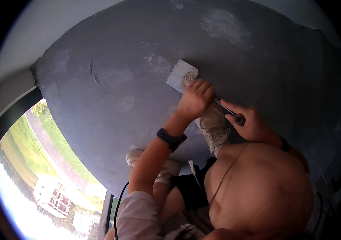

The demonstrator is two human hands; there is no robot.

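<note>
A flat-bladed scraper (176,77) with a pale, squarish blade lies against the grey concrete floor (110,104). Rough, crusty grey-brown material (188,79) sits where the blade meets the handle. My left hand (196,99) is closed round the handle just behind the blade. Its dark shaft slants down to the right and finishes in a round brownish butt (239,119). My right hand (251,122) is at that butt, with the handle between thumb and forefinger; its other fingers are mostly hidden. A black watch (172,139) is on my left wrist.
My light shoe (213,130) is planted close below the handle, and the other shoe (134,157) is farther left. Pale smears (224,26) and small bits of debris (96,79) mark the floor. At the left, a window-like opening (54,168) looks onto grass and buildings.
</note>
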